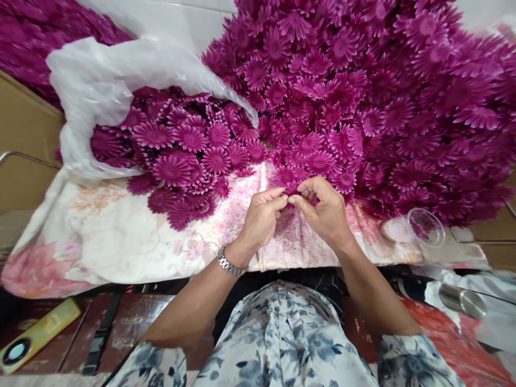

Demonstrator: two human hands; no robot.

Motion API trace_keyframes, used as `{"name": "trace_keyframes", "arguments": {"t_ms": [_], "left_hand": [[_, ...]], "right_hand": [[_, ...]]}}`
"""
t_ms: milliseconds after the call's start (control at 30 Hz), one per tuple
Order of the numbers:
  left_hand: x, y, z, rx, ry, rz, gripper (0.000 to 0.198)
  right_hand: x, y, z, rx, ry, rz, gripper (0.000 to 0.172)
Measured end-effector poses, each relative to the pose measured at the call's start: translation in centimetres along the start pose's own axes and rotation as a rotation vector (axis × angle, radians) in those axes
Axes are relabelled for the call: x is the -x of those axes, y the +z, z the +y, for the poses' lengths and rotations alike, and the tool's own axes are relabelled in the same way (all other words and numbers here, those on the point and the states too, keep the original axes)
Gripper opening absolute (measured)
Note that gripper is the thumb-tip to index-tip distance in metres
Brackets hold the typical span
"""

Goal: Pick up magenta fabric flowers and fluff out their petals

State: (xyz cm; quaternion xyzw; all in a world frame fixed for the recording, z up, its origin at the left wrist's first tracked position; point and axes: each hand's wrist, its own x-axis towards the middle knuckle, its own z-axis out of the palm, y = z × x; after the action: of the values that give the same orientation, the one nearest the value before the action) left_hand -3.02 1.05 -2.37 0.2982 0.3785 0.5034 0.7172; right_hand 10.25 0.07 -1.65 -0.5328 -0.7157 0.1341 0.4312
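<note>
Between my two hands is a small magenta artificial flower point(291, 189), pinched from both sides above the cloth. My left hand point(264, 214), with a metal watch at the wrist, closes thumb and forefinger on its left edge. My right hand point(323, 210) pinches it from the right, with its other fingers curled. The fingers cover much of the flower. Loose flower heads point(173, 169) spill from a white plastic bag point(97, 70) on the left. A tall heap of magenta flowers point(342, 97) rises behind and to the right of my hands.
A floral cloth point(121, 236) covers the table, dusted with magenta bits. A clear plastic cup point(427, 228) lies at the right edge. Cardboard point(28, 145) stands at the left. Below are a yellow device point(40, 333), a black strap buckle point(94, 349) and a metal cylinder point(461, 301).
</note>
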Motion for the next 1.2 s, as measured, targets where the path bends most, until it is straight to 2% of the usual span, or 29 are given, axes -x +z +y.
{"name": "trace_keyframes", "arguments": {"t_ms": [133, 300, 533, 667, 867, 967, 1033, 1133, 1200], "left_hand": [[0.1, 0.0, 0.1, 0.069, -0.052, -0.002, 0.008], [0.2, 0.0, -0.1, 0.084, 0.001, -0.032, 0.012], [-0.1, 0.1, -0.3, 0.002, 0.132, 0.049, 0.014], [-0.2, 0.0, -0.5, -0.008, 0.162, 0.115, 0.006], [-0.2, 0.0, -0.2, 0.069, 0.075, -0.003, 0.013], [-0.3, 0.1, 0.1, 0.084, 0.08, 0.038, 0.016], [-0.4, 0.1, 0.1, 0.085, 0.098, 0.071, 0.018], [-0.4, -0.1, -0.1, 0.062, 0.157, 0.102, 0.019], [-0.3, -0.2, -0.2, 0.027, 0.201, 0.096, 0.022]], "right_hand": [[-0.4, -0.2, 0.1, 0.007, -0.049, -0.004, 0.01], [-0.4, 0.0, -0.2, 0.11, -0.176, 0.016, 0.011], [0.0, 0.7, -0.2, 0.266, -0.234, 0.054, 0.015], [0.2, 0.8, -0.1, 0.322, -0.236, 0.047, 0.014], [0.1, 0.1, -0.5, 0.225, -0.275, 0.023, 0.011], [0.3, -0.3, -0.8, 0.067, -0.242, -0.017, 0.01], [0.5, -0.6, -0.7, -0.033, -0.179, 0.012, 0.016], [0.7, -1.0, -0.6, -0.052, -0.141, 0.062, 0.016], [0.8, -1.2, -0.5, -0.024, -0.157, 0.038, 0.012]]}}
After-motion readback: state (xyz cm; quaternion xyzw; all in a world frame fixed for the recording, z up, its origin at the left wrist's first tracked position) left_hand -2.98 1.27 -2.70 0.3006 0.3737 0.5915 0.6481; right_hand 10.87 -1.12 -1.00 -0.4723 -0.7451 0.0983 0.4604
